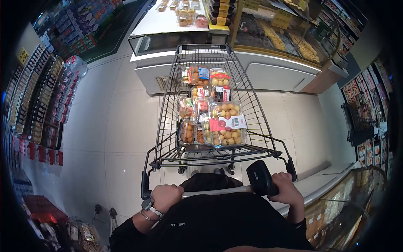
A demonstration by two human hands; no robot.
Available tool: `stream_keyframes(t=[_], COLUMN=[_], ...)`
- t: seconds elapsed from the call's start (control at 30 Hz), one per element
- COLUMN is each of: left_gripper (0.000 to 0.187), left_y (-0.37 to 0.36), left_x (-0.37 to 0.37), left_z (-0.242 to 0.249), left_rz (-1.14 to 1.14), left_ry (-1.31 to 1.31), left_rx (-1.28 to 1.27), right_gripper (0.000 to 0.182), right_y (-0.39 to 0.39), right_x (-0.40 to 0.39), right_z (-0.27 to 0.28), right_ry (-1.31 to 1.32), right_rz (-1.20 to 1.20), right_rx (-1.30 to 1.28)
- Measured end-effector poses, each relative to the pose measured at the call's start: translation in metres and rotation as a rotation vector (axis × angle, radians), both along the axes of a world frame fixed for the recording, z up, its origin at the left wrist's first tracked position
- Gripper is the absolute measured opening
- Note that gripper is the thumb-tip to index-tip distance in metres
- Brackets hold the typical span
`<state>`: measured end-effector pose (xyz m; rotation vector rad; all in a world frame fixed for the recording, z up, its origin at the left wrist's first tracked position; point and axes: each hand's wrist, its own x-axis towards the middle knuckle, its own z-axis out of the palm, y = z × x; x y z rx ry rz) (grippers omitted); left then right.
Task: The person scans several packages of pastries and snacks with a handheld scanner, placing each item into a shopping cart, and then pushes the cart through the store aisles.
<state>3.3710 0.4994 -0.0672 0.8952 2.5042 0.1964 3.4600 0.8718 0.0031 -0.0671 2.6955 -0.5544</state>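
so both my hands are wrapped shut on the cart handle (218, 191), left hand (166, 197) and right hand (286, 189) set wide apart for steering; the fruit boxes (224, 124) sit low in the shopping cart (256, 122) before the bakery counter (268, 71).

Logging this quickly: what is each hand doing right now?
Left hand: closed on the cart handle.
Right hand: closed on the cart handle, beside a black device.
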Motion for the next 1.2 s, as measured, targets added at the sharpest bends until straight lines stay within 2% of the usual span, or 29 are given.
stream_keyframes(t=[0.13, 0.43, 0.53, 0.6, 0.93, 1.03, 1.1, 1.2], left_gripper=[0.012, 0.013, 0.016, 0.024, 0.021, 0.02, 0.018, 0.016], left_y=[0.011, -0.018, -0.016, -0.011, -0.042, -0.065, -0.08, -0.101], left_x=[0.041, 0.037, 0.041, 0.043, 0.053, 0.051, 0.053, 0.047], left_z=[-0.004, -0.001, -0.007, -0.007, -0.019, -0.024, -0.028, -0.036], left_rz=[0.067, 0.16, 0.207, 0.278, 0.413, 0.454, 0.528, 0.575], left_ry=[-0.093, -0.274, -0.311, -0.4, -0.352, -0.309, -0.224, -0.222], left_rx=[0.032, 0.116, 0.13, 0.008, 0.112, 0.252, 0.463, 0.464], right_gripper=[0.046, 0.046, 0.046, 0.046, 0.047, 0.047, 0.046, 0.045], right_y=[0.017, 0.0, 0.0, 0.0, -0.04, -0.062, -0.075, -0.105], right_x=[0.012, -0.054, -0.07, -0.08, -0.14, -0.157, -0.168, -0.188], right_z=[-0.013, 0.005, 0.003, 0.001, -0.007, -0.01, -0.015, -0.018], right_ry=[-0.021, 0.019, 0.025, 0.028, 0.093, 0.093, 0.092, 0.085], right_rz=[0.098, 0.257, 0.297, 0.321, 0.466, 0.488, 0.497, 0.498], right_rx=[0.003, 0.005, 0.006, 0.009, -0.003, -0.013, -0.018, -0.046])
